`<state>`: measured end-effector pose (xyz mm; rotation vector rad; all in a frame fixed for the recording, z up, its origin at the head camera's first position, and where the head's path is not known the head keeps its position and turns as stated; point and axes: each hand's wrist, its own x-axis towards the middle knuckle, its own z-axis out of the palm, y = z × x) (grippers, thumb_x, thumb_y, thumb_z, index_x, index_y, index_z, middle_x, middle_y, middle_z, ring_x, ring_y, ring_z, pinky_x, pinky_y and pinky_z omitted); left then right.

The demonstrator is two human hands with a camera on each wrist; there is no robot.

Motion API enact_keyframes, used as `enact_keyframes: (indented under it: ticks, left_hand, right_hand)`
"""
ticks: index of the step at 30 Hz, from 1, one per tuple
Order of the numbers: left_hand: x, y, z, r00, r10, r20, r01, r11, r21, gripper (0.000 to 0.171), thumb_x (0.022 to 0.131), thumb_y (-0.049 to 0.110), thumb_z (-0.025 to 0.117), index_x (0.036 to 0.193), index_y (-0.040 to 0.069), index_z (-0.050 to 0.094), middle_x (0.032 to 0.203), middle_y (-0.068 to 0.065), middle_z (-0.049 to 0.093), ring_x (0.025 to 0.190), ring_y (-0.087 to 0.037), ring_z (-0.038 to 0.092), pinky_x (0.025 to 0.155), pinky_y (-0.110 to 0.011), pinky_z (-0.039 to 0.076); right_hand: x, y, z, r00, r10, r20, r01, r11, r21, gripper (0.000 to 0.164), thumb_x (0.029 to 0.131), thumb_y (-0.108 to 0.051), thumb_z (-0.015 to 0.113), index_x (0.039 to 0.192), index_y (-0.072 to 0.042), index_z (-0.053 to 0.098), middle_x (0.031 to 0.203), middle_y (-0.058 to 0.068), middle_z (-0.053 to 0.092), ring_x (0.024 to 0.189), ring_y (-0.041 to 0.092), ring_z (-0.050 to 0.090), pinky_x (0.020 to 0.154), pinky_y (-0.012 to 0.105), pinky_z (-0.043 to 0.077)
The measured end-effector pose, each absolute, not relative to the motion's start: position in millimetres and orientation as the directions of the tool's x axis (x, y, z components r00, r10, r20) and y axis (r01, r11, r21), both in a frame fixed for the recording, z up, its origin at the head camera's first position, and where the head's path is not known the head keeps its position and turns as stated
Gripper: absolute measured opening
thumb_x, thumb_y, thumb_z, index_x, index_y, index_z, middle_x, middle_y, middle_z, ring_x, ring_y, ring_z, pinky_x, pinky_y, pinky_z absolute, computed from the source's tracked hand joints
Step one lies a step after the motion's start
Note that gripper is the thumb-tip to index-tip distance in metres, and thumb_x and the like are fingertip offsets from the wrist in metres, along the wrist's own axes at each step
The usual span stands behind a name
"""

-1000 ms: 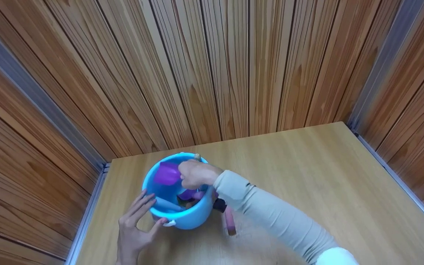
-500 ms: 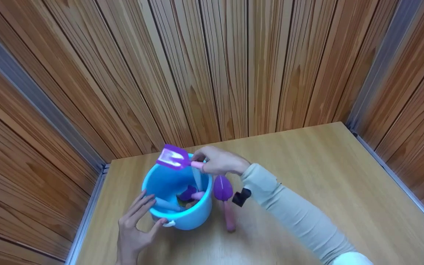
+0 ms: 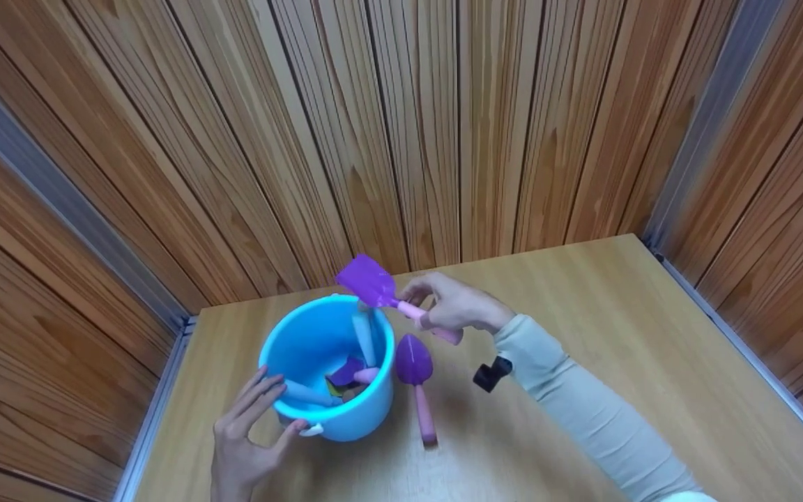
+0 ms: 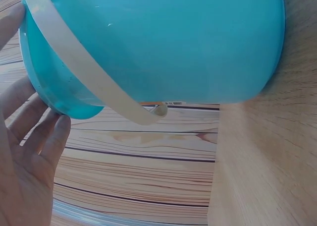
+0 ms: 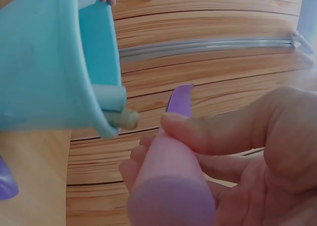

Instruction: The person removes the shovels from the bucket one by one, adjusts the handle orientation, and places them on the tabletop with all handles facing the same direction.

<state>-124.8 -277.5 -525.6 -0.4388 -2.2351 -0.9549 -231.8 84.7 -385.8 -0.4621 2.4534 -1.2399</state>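
A light blue bucket [image 3: 363, 418] stands at the left of the table; my left hand [image 3: 245, 432] holds its near left rim, fingers at the edge and thumb beside the white handle [image 4: 84, 62]. My right hand [image 3: 457, 303] pinches the pink handle of a purple toy shovel [image 3: 368, 280], raised beyond the bucket's right rim with its flat blade pointing up and left. In the right wrist view, thumb and fingers close round that pink handle [image 5: 171, 166]. A second, pointed purple trowel [image 3: 414, 359] lies on the table right of the bucket.
Inside the bucket lie a blue rod-shaped piece [image 3: 307, 392], another leaning on the right wall [image 3: 363, 338], a purple piece [image 3: 344, 371] and a pink handle [image 3: 366, 375]. Wood-panelled walls [image 3: 422, 139] enclose the wooden table [image 3: 583, 314]. A black device [image 3: 492, 374] sits on the right wrist.
My right hand has lifted the purple shovel out of the bucket and carried it right. The trowel on the table has come into full view. My left hand stays on the rim.
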Motion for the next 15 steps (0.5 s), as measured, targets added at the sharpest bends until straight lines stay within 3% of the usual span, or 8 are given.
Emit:
enact_keyframes:
  ticks: [7, 15]
  left_hand:
    - [-125.1, -281.9, -525.9, -0.694, 0.079, 0.716, 0.570, 0.668, 0.478, 0.061, 0.063, 0.021, 0.097, 0.119, 0.014, 0.075, 0.124, -0.005, 0.071, 0.132, -0.030, 0.056, 0.103, -0.018, 0.042]
    - [-125.3, -278.4, -525.9, -0.718, 0.051, 0.694, 0.530, 0.686, 0.499, 0.060, 0.065, 0.026, 0.096, 0.120, 0.018, 0.074, 0.126, -0.002, 0.070, 0.133, -0.023, 0.055, 0.101, -0.020, 0.044]
  right_hand:
    - [-230.5, 97.9, -413.9, -0.918, -0.379, -0.115, -0.096, 0.495, -0.864, 0.051, 0.079, -0.008, 0.083, 0.126, -0.015, 0.062, 0.113, 0.005, 0.062, 0.102, 0.027, 0.059, 0.075, 0.035, 0.056]
    - [-224.9, 116.7, -468.1, -0.954, -0.279, -0.112, 0.020, 0.313, -0.950, 0.059, 0.073, -0.013, 0.088, 0.126, -0.010, 0.062, 0.115, 0.010, 0.061, 0.104, 0.028, 0.059, 0.080, 0.037, 0.059]
